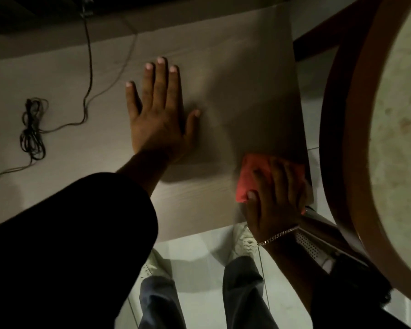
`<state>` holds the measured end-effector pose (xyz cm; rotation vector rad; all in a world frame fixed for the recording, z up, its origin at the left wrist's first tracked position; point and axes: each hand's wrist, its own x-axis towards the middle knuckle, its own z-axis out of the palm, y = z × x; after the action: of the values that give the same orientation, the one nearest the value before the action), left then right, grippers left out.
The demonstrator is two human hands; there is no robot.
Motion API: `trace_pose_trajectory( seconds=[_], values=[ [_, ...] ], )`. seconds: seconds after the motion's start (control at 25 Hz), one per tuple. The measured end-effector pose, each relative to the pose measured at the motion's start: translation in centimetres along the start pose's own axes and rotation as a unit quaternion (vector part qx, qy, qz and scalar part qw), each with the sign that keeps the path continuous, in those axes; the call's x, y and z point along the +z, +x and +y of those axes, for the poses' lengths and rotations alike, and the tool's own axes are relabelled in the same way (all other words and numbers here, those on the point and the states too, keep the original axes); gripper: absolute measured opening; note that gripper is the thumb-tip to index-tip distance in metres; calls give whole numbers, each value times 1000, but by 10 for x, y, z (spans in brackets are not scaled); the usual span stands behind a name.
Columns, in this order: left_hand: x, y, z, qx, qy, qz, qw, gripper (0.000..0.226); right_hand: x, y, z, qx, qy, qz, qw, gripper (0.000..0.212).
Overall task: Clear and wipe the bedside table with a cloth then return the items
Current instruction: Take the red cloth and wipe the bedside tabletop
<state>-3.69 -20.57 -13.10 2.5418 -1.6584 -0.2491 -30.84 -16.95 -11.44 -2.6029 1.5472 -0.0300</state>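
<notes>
The bedside table (pixel 247 74) has a pale wood-grain top and fills the middle of the view. My left hand (pixel 159 112) lies flat on it, palm down, fingers spread, holding nothing. My right hand (pixel 275 193) presses a red cloth (pixel 252 176) onto the table's near right corner, fingers spread over the cloth. A chain bracelet sits on that wrist. No items stand on the visible part of the table top apart from a cable.
A dark cable (pixel 32 129), partly bundled, trails across the table's left side toward the back edge. A round brown-rimmed object (pixel 337 138) with a pale centre stands close on the right. A perforated grey device (pixel 311 248) lies under my right forearm. Pale floor tiles and my shoes (pixel 244 241) show below.
</notes>
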Motion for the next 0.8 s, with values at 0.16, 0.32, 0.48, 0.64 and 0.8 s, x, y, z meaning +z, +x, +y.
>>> trace_pose_trajectory(
  seconds=[0.16, 0.32, 0.48, 0.64, 0.8],
  values=[
    [0, -1, -4, -2, 1, 2, 1000, 81, 3, 23, -4, -49, -14, 26, 998, 50],
    [-1, 0, -2, 5, -5, 0, 1000, 76, 4, 113, -27, -55, -22, 65, 996, 47],
    [1, -1, -4, 11, -1, 13, 1000, 73, 9, 218, -65, -30, -2, 62, 998, 49],
    [2, -2, -1, 3, 7, 18, 1000, 74, 8, 242, -76, -34, 24, 58, 997, 48],
    [-2, -4, -1, -7, -11, 8, 1000, 74, 1, 165, -62, -86, 3, 52, 995, 48]
  ],
)
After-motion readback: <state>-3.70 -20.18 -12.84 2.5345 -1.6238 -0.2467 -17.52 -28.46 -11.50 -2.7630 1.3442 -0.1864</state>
